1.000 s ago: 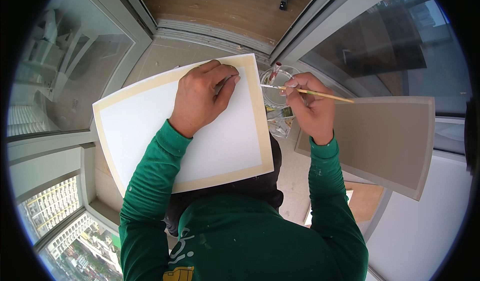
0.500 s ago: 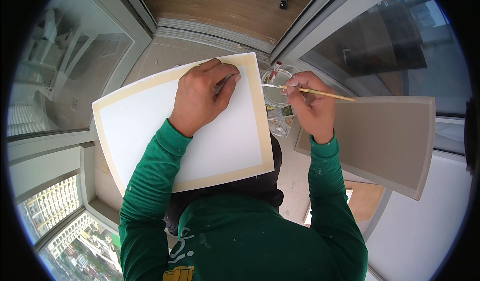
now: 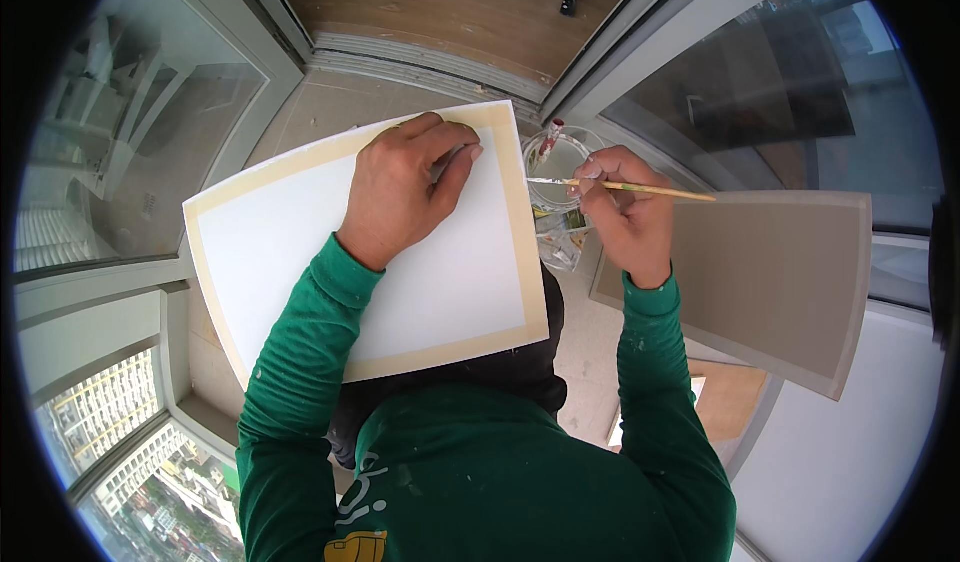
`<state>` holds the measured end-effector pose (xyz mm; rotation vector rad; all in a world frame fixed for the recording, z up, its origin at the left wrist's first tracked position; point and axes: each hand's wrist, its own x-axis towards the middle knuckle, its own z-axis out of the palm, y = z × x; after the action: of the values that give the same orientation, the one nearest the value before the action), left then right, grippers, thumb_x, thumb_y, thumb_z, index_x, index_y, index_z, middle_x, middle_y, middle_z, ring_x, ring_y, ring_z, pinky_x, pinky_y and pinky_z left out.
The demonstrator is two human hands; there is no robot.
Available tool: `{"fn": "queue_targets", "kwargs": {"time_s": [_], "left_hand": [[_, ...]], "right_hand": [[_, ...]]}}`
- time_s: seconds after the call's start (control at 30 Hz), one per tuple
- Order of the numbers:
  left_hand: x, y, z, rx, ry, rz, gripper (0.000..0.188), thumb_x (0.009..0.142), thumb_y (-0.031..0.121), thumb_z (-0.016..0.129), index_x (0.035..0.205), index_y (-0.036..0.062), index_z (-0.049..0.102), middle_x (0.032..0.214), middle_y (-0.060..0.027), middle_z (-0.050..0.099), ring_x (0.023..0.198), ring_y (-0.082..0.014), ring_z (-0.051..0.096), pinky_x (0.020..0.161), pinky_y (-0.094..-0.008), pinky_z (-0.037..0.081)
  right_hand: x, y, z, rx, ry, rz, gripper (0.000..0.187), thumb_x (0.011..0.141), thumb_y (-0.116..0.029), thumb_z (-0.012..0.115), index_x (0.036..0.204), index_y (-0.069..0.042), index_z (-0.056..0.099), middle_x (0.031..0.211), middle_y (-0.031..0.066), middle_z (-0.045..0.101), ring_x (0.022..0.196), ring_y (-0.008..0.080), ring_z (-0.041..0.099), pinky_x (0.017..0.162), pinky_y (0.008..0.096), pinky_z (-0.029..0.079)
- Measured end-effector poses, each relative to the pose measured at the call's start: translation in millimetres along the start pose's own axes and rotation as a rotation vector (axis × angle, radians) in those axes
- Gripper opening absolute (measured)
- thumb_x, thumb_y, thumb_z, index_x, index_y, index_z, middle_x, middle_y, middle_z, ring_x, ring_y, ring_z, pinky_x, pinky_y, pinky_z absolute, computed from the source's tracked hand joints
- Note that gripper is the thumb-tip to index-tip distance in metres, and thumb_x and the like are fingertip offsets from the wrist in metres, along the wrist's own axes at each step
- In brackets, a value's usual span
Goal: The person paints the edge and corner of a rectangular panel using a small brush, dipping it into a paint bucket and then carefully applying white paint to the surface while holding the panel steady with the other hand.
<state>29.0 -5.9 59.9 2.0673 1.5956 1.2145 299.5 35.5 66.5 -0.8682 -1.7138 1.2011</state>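
A white panel point(image 3: 445, 287) with a beige border band, which looks like masking tape, lies tilted across my lap. My left hand point(image 3: 410, 182) is over its upper part, fingers curled and thumb brought to the fingertips near the top right corner. Whatever those fingers hold, if anything, is hidden. To the right of the panel, my right hand point(image 3: 632, 212) grips a thin paintbrush point(image 3: 665, 192) between thumb and fingers. The brush's whitish tip points left, close to the panel's right edge. Beneath it is a clear round container point(image 3: 572, 145) with a red-tipped tool in it.
A grey-brown panel point(image 3: 770, 272) with a paler border leans at the right. Glass doors stand at the left point(image 3: 150, 152) and right point(image 3: 740, 92). Beyond a door track point(image 3: 430, 74) is wooden flooring point(image 3: 430, 12). Clutter point(image 3: 563, 249) sits below the container.
My right hand and the paintbrush have shifted slightly right and down, the tip dropping a little along the panel's edge. The panel has moved up very slightly. My left hand keeps nearly the same pose.
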Motion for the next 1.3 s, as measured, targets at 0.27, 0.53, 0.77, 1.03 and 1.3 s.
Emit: {"fn": "queue_targets", "kwargs": {"time_s": [0.27, 0.53, 0.77, 1.03, 1.3], "left_hand": [[0, 2, 0, 0.000, -0.012, -0.040, 0.011, 0.090, 0.003, 0.079, 0.101, 0.0012, 0.078, 0.095, -0.0136, 0.076, 0.076, -0.0322, 0.073, 0.072, -0.0396, 0.060], [1, 1, 0, -0.002, -0.008, -0.036, 0.010, 0.090, 0.003, 0.079, 0.100, 0.0020, 0.078, 0.094, -0.0131, 0.075, 0.076, -0.0325, 0.073, 0.072, -0.0397, 0.060], [0, 1, 0, -0.002, -0.010, -0.043, 0.011, 0.090, 0.003, 0.078, 0.100, 0.0020, 0.078, 0.094, -0.0129, 0.075, 0.076, -0.0326, 0.073, 0.072, -0.0402, 0.060], [1, 1, 0, 0.001, 0.000, -0.004, 0.009, 0.095, 0.003, 0.078, 0.104, 0.0003, 0.079, 0.090, -0.0102, 0.074, 0.064, -0.0189, 0.066, 0.060, -0.0299, 0.053], [1, 2, 0, -0.001, -0.009, -0.043, 0.010, 0.090, 0.003, 0.079, 0.100, 0.0018, 0.078, 0.094, -0.0133, 0.075, 0.076, -0.0330, 0.073, 0.072, -0.0402, 0.060]], "right_hand": [[1, 3, 2, -0.014, 0.003, 0.019, 0.012, 0.093, 0.010, 0.063, 0.100, 0.001, 0.066, 0.095, 0.0062, 0.071, 0.082, 0.0079, 0.065, 0.067, 0.0222, 0.051], [-8, -5, -5, -0.084, -0.069, 0.015, 0.011, 0.091, 0.009, 0.063, 0.097, 0.000, 0.066, 0.087, 0.0032, 0.071, 0.076, 0.0044, 0.060, 0.061, 0.0210, 0.044], [-1, 0, 3, -0.094, 0.030, -0.041, 0.011, 0.092, 0.009, 0.063, 0.098, 0.000, 0.066, 0.087, 0.0039, 0.071, 0.074, 0.0047, 0.061, 0.060, 0.0211, 0.044], [-12, 4, -10, -0.196, -0.101, -0.041, 0.011, 0.087, 0.005, 0.067, 0.095, -0.002, 0.067, 0.076, -0.0008, 0.066, 0.061, 0.0031, 0.050, 0.055, 0.0220, 0.038], [2, 5, -3, -0.083, -0.045, -0.019, 0.012, 0.088, 0.007, 0.066, 0.096, -0.001, 0.065, 0.086, 0.0022, 0.068, 0.071, 0.0045, 0.057, 0.058, 0.0222, 0.044]]}}
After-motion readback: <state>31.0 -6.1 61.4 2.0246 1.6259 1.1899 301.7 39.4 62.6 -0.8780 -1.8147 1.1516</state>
